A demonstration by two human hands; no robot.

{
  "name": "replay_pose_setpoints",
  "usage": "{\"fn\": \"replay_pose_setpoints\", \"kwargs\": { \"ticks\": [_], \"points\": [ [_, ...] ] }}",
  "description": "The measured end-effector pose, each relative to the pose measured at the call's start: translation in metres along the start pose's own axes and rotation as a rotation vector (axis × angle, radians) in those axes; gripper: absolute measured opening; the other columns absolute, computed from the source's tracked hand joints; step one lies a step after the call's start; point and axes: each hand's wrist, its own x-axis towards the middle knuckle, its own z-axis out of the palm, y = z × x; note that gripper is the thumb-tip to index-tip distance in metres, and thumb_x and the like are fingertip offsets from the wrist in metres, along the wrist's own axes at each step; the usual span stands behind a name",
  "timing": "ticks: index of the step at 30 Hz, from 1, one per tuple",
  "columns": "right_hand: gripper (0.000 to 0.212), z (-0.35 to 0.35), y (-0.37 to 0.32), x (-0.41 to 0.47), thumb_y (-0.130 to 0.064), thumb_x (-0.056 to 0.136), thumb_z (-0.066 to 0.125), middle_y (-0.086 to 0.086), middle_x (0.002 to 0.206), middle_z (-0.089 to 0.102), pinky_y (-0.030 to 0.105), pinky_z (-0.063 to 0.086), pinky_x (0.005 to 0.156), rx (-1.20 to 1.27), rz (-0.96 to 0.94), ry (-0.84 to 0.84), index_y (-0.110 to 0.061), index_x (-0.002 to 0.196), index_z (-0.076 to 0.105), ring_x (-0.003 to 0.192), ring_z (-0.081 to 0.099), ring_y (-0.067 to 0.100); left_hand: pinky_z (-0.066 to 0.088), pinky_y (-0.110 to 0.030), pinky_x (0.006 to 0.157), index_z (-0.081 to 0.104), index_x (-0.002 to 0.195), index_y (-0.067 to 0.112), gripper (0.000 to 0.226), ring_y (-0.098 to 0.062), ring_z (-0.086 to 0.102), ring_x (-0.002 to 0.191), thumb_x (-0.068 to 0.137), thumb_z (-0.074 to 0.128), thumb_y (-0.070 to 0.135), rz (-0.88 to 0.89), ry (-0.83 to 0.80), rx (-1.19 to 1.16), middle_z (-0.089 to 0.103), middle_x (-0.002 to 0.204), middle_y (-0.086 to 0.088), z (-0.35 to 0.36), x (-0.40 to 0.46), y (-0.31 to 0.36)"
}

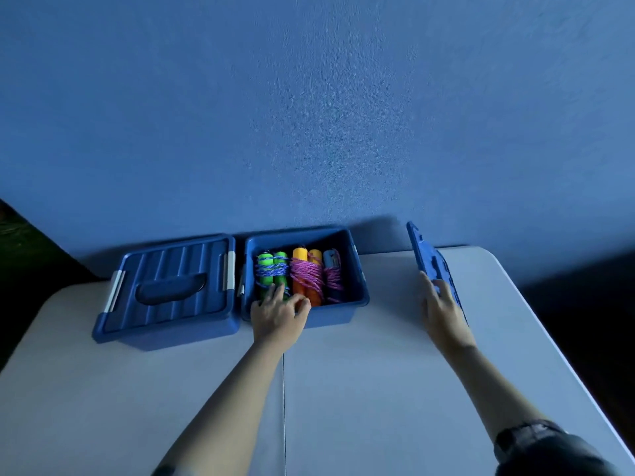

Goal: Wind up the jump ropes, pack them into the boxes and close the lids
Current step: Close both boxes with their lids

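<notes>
Blue plastic fills the middle of the frame: 2 boxes side by side on the white table, against the wall. The closed box at centre left has its lid on. The open box to its right holds 3 wound jump ropes, with green, orange and grey handles. Your left hand reaches over the near rim, fingers spread loosely on the handles, gripping nothing. Your right hand, at centre right, grips the loose lid, tilted on edge above the table.

Right fingertips behind lid
</notes>
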Motion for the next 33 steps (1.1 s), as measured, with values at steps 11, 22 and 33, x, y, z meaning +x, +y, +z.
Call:
{"fn": "replay_pose_setpoints", "kwargs": {
  "ticks": [11,22,33],
  "points": [
    [0.042,-0.063,-0.035,0.004,0.012,0.087,0.051,0.015,0.099,0.061,-0.002,0.032,0.072,0.378,-0.066,0.414,0.0,0.126,0.057,0.076,0.045,0.003,0.023,-0.043,0.109,0.058,0.125,0.038,0.088,-0.017,0.022,0.144,0.072,-0.005,0.068,0.044,0.004,-0.035,0.035,0.153,0.002,-0.003,-0.024,-0.005],
    [0.04,-0.112,-0.083,0.027,0.001,0.082,0.063,-0.021,0.097,0.066,0.0,0.042,0.072,0.88,0.111,0.341,-0.025,0.112,0.067,0.076,0.054,-0.022,0.039,-0.041,0.101,0.057,0.129,0.013,0.054,-0.026,0.056,0.118,0.096,0.034,0.048,0.058,0.201,-0.361,0.061,0.129,-0.005,-0.005,-0.03,-0.022],
    [0.036,-0.032,-0.09,0.072,0.001,0.08,0.068,-0.002,0.1,0.072,0.028,0.055,0.084,0.937,0.106,-0.263,-0.025,0.104,0.071,0.092,0.066,0.013,0.033,-0.032,0.11,0.035,0.148,0.024,0.073,-0.015,0.025,0.144,0.087,0.026,0.063,0.106,0.326,-0.475,0.025,0.157,0.0,-0.014,-0.025,-0.045]
  ]
}}
